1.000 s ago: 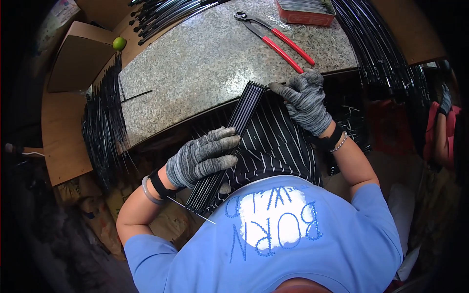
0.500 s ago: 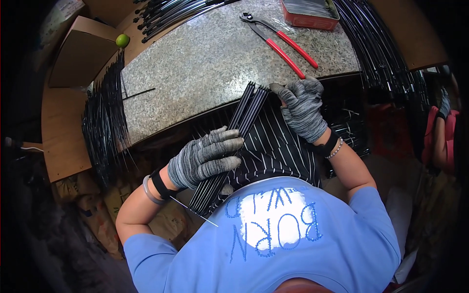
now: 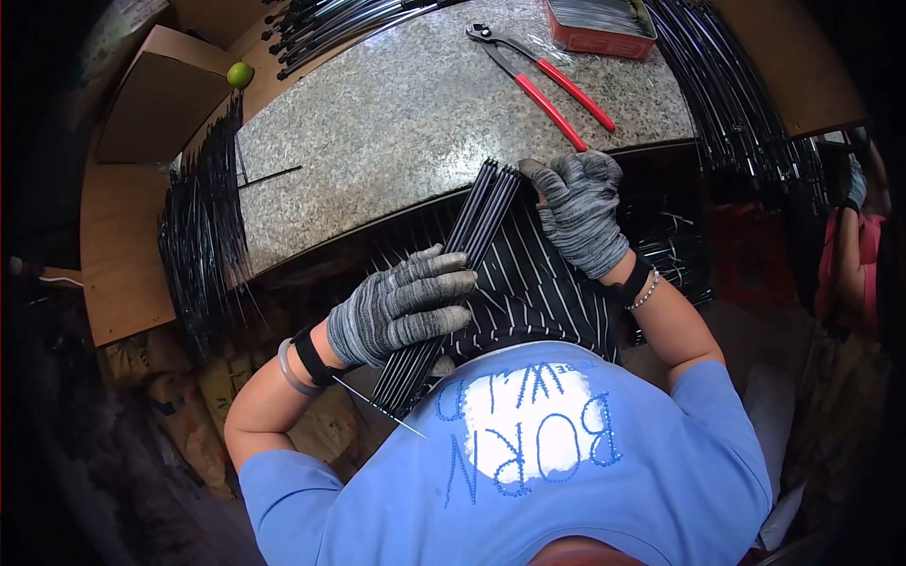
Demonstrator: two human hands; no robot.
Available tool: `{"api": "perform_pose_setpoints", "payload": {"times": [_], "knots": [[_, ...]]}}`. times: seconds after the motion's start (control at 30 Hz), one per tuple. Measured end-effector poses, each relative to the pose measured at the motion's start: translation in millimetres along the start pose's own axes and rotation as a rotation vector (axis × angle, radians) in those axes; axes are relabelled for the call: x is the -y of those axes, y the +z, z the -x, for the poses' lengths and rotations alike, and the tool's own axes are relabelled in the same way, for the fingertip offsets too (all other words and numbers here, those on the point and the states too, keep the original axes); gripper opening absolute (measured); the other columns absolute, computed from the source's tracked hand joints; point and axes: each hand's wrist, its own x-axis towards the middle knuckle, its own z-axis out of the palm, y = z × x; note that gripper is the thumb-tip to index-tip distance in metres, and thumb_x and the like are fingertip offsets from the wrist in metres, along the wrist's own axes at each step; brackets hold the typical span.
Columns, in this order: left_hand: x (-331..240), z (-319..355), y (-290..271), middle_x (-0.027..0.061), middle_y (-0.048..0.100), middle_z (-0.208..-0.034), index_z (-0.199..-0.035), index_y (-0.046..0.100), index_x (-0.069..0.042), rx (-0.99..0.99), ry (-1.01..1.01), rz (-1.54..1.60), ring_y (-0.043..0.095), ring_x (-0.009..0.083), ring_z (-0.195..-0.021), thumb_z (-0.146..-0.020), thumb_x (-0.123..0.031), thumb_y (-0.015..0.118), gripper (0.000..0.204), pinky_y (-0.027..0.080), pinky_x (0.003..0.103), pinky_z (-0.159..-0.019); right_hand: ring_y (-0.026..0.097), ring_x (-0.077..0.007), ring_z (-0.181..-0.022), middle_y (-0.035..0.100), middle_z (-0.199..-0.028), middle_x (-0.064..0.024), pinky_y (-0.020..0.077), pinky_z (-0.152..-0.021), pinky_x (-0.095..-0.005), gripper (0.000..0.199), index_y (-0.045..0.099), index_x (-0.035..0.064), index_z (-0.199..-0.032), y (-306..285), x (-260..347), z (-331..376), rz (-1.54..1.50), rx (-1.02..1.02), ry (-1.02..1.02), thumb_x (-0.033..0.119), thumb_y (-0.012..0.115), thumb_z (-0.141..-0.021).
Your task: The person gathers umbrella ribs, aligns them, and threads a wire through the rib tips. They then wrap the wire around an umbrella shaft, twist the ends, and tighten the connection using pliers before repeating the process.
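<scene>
A bundle of slim black rods (image 3: 488, 212) slants across my lap, its upper ends close to the table edge. My left hand (image 3: 401, 307), in a grey knitted glove, grips the bundle around its middle, with the fingers over the top and the thumb tip showing below. By the upper ends is my right hand (image 3: 580, 212), gloved alike, with curled fingers. Its index finger is close to the rod tips, and what lies inside those fingers is hidden. Just beyond it, red-handled pliers (image 3: 549, 90) lie with handles spread on the speckled tabletop (image 3: 368, 141).
Black rods hang in a dense bunch over the table's left end (image 3: 203, 226), and more lie at the right (image 3: 727, 85) and far side (image 3: 340, 33). A red box (image 3: 604, 42) holds thin pale pieces. At far left are a cardboard box (image 3: 156, 99) and a green fruit (image 3: 240, 74).
Both hands and the bundle have shifted very slightly. The right hand has dipped a little closer to the rod tips. At far right another person's gloved hand has moved up a bit.
</scene>
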Motion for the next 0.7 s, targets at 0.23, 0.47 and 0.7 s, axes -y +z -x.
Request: {"api": "perform_pose_setpoints", "payload": {"times": [0.23,0.47,0.7], "knots": [[3,-1,2,0.0188,0.048,-0.119,-0.109,0.053,-0.009,-0.033,0.013,0.062,0.043,0.038,-0.114,-0.067,-0.036,0.069,0.053,0.035,0.05,-0.094,0.047,-0.0217,-0.078,0.049,-0.083,-0.0045,0.0328,-0.077,-0.038,0.043,0.055,0.0183,-0.11,5,-7,-10,-0.041,-0.026,-0.056,0.011,0.058,-0.068],[-2,-11,-28,0.0179,0.053,-0.112,-0.105,0.055,-0.007,0.004,0.067,-0.072,0.047,0.0369,-0.11,-0.069,-0.034,0.068,0.047,0.038,0.049,-0.092,0.049,-0.0276,-0.092,0.05,-0.098,-0.0128,0.0374,-0.084,-0.0374,0.053,0.05,0.0144,-0.117,-48,-2,-27,-0.191,0.198,-0.011,0.02,0.065,-0.066],[-2,-97,-49,0.0138,0.056,-0.109,-0.099,0.06,-0.005,-0.352,-0.105,0.475,0.051,0.0267,-0.107,-0.072,-0.026,0.07,0.035,0.04,0.042,-0.092,0.055,-0.0237,-0.094,0.057,-0.103,-0.0109,0.044,-0.083,-0.0355,0.044,0.046,0.0068,-0.118,-73,24,-53,-1.14,0.3,0.001,0.023,0.061,-0.079]]}}
